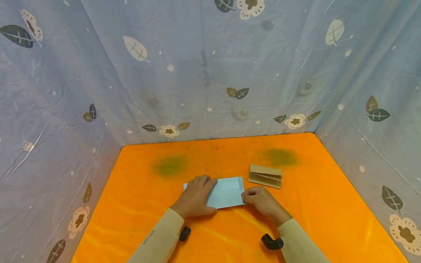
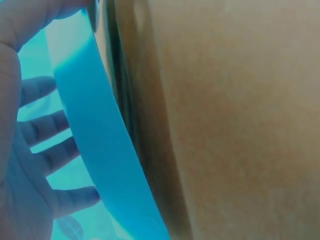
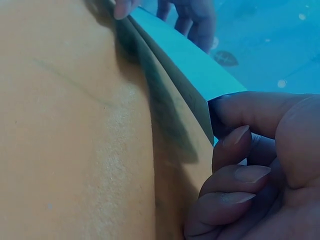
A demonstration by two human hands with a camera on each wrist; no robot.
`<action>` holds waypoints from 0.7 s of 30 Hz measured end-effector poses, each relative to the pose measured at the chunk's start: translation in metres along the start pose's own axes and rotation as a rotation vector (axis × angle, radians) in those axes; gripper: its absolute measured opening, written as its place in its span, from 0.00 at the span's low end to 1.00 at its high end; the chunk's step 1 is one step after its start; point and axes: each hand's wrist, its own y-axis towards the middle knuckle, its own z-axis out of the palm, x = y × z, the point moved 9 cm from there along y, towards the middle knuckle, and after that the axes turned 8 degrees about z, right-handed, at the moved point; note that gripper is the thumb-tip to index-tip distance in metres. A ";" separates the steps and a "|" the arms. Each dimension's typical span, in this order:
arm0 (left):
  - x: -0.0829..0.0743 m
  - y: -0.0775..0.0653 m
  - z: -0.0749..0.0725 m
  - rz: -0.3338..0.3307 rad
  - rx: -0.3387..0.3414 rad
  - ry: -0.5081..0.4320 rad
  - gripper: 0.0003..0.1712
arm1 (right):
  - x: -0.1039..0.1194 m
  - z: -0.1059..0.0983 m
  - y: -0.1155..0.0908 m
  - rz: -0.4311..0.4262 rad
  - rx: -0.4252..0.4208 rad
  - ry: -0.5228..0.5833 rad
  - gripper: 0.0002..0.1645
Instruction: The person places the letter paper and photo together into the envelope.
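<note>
A flat light blue paper envelope (image 1: 225, 193) lies crosswise on the orange table, with a crease line near its right end. My left hand (image 1: 196, 197) rests over its left part, covering much of that end. In the left wrist view, the fingers (image 2: 50, 127) are straight and spread, and the thumb is at the near edge. At the lower right corner my right hand (image 1: 263, 204) pinches the envelope between thumb and index finger. Its other fingers (image 3: 232, 187) are curled in the right wrist view. There the near edge of the envelope (image 3: 187, 65) stands slightly raised above the table.
Beyond my right hand lies a folded brown paper piece (image 1: 265, 176), partly sprung apart. The orange table (image 1: 138, 204) has two greenish patches toward the back. Blue patterned curtains (image 1: 197, 80) enclose it at the back and both sides.
</note>
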 end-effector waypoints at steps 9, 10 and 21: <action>0.009 -0.004 0.001 -0.038 0.020 -0.004 0.56 | -0.010 -0.024 -0.003 0.060 -0.114 0.081 0.17; 0.009 -0.004 0.000 -0.038 0.016 -0.006 0.55 | -0.011 -0.028 -0.004 0.067 -0.134 0.104 0.17; 0.012 -0.008 0.004 -0.038 0.018 -0.008 0.55 | -0.009 -0.060 -0.018 0.051 -0.194 0.224 0.31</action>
